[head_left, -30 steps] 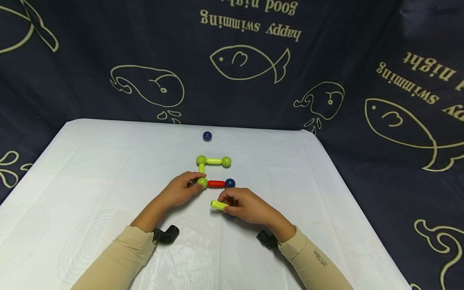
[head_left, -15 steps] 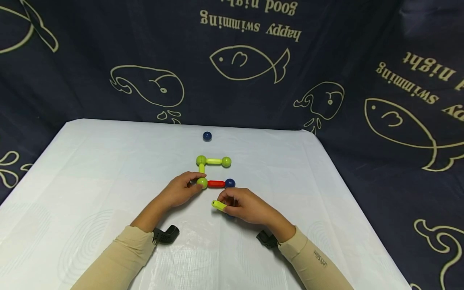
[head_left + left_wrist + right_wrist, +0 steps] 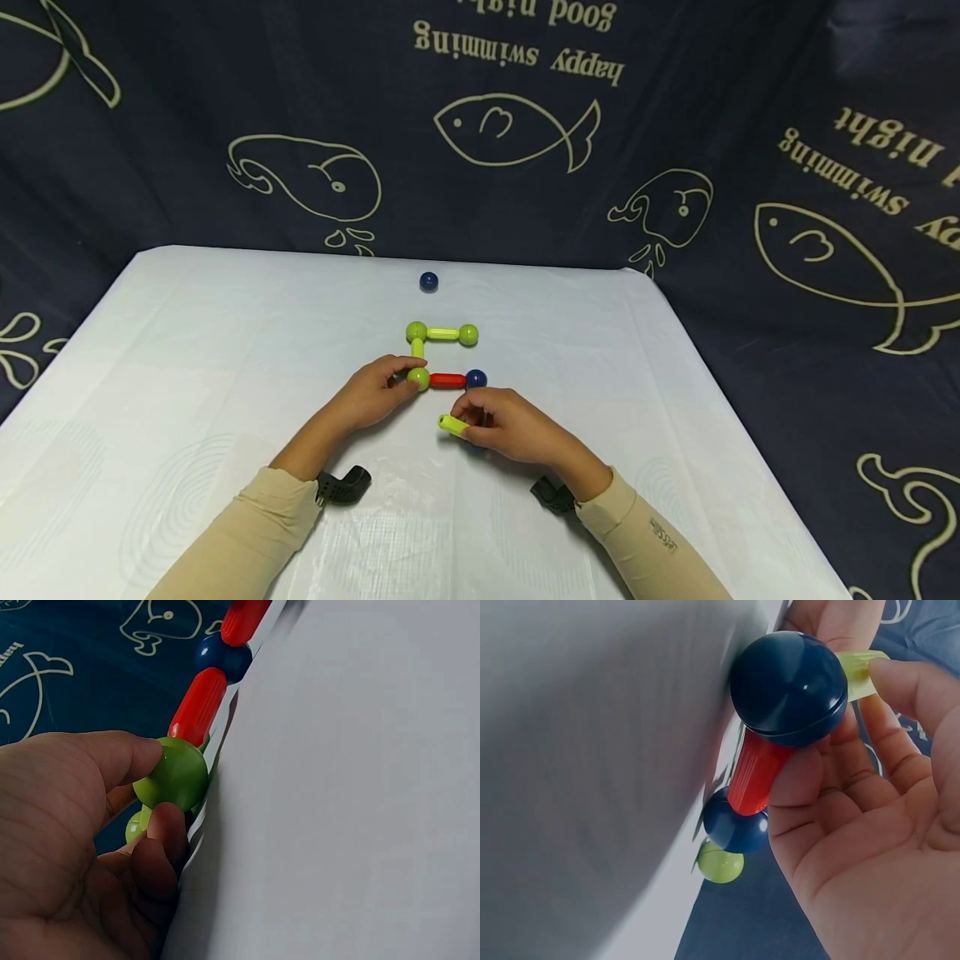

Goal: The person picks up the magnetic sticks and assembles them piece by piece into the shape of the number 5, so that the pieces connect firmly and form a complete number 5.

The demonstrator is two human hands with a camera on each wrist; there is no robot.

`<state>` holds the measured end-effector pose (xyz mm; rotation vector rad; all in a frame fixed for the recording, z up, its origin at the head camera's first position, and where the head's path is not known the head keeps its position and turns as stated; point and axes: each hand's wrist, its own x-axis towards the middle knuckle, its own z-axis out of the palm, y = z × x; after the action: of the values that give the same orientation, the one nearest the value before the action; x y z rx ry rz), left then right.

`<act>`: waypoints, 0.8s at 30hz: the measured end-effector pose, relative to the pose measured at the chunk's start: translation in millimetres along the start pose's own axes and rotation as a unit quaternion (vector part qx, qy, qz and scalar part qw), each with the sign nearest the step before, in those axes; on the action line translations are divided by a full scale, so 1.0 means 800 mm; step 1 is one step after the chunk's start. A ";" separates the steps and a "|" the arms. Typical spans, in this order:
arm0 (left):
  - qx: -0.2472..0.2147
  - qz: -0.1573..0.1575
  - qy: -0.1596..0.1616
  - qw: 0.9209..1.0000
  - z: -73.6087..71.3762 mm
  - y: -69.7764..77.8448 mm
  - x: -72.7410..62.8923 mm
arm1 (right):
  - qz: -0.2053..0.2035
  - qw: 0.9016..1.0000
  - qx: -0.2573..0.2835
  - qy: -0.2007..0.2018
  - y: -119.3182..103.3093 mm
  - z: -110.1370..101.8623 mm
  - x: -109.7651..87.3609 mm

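A shape of toy balls and rods lies on the table. My left hand (image 3: 377, 392) pinches its corner green ball (image 3: 176, 776) between thumb and finger. From that ball a red rod (image 3: 447, 381) runs right to a blue ball (image 3: 476, 379). My right hand (image 3: 513, 427) holds a yellow-green rod (image 3: 453, 425) between thumb and fingers, its free end pointing left. In the right wrist view, the rod's other end meets a nearer blue ball (image 3: 789, 686). A second red rod (image 3: 757, 772) joins the two blue balls, with right fingers touching it.
Beyond my left fingers, yellow-green rods (image 3: 442, 334) link more green balls (image 3: 468, 335) in the same shape. A loose blue ball (image 3: 428, 282) sits near the far edge of the white-covered table (image 3: 247, 308). A dark printed curtain (image 3: 510, 208) hangs behind.
The free end of the yellow-green rod in my right hand has shifted very slightly to the right. Both hands otherwise stay in place.
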<state>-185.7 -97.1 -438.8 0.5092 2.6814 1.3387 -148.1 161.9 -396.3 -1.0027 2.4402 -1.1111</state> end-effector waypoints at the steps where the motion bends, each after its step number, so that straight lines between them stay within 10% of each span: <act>1: 0.000 0.001 0.000 1.000 0.000 0.000 0.000 | -0.001 1.000 -0.002 0.001 0.000 0.000 0.000; 24: 0.001 0.009 -0.001 1.000 0.000 -0.002 -0.002 | 0.020 0.997 -0.055 -0.046 0.013 -0.025 -0.008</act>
<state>-184.6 -98.9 -440.2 0.5349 2.6831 1.3399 -158.1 182.0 -390.8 -1.0089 2.4599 -0.9052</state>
